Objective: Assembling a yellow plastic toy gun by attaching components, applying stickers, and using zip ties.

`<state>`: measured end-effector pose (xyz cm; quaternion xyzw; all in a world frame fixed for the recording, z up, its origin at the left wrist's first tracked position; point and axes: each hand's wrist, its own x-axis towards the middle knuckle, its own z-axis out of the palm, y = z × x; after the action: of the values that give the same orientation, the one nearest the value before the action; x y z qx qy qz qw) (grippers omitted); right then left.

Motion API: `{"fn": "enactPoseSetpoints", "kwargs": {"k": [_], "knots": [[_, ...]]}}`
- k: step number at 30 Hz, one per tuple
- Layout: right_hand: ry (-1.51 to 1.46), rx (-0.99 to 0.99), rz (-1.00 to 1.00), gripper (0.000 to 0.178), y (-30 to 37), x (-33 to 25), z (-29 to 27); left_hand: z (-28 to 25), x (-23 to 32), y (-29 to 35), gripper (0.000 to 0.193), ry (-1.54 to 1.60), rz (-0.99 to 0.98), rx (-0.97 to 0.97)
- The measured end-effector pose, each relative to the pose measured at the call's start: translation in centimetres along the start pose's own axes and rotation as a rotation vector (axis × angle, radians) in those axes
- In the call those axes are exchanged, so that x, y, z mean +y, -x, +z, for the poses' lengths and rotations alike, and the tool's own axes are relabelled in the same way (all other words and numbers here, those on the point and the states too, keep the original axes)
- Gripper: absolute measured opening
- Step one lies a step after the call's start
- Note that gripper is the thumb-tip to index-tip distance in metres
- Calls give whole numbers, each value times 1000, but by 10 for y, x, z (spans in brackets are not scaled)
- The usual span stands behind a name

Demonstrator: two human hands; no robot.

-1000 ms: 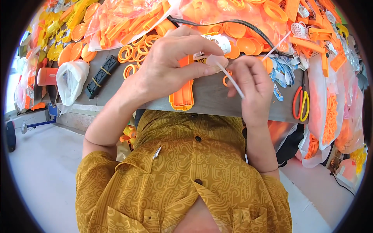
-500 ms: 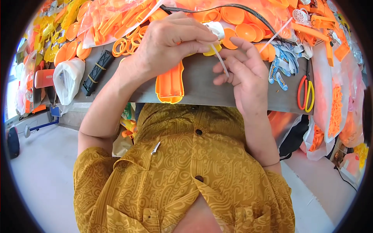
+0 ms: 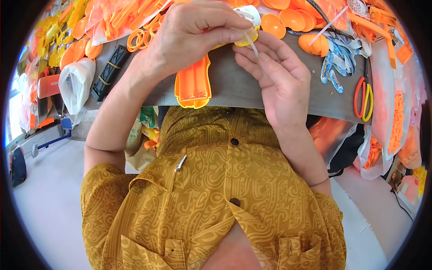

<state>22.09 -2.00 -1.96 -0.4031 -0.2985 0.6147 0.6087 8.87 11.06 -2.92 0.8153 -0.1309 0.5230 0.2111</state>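
My left hand [image 3: 193, 38] is closed, thumb and forefinger pinching the upper part of a thin white plastic strip [image 3: 250, 43]. The strip slants down to my right hand [image 3: 283, 74], whose thumb and curled fingers close around its lower end. Just behind the strip is a round yellow plastic part [image 3: 245, 41], partly covered by my fingers. A white slotted plastic part [image 3: 249, 14] sits beyond it. Under my left hand, an orange plastic housing with a yellow rim [image 3: 193, 85] lies hollow side up at the table's near edge; its far end is hidden.
Orange cups [image 3: 292, 20] and rings [image 3: 135, 40] lie along the far side of the grey table [image 3: 225, 85]. Scissors with red and yellow handles [image 3: 363, 99] and blue-white stickers [image 3: 337, 58] are at right. Left are a black bundle [image 3: 110, 72] and white bag [image 3: 76, 85].
My right hand has moved up and left, and its fingers have closed on the strip's lower end. My left hand keeps its pinch, slightly higher in the view. The whole view has shifted a little.
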Motion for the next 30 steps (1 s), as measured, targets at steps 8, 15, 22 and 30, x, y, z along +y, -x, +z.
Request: {"fn": "enactPoseSetpoints", "kwargs": {"k": [8, 15, 22, 30], "knots": [[-32, -13, -103, 36, 6, 11, 2, 6, -2, 2, 12, -81, 57, 54], [-5, -57, -159, 38, 4, 11, 1, 4, 3, 0, 14, 16, -61, 58], [-22, -91, -189, 39, 4, 9, -3, 4, 2, -1, 15, 99, -78, -2], [1143, 85, -281, 30, 8, -31, -35, 11, 13, -10, 26, -443, 134, -165]]}}
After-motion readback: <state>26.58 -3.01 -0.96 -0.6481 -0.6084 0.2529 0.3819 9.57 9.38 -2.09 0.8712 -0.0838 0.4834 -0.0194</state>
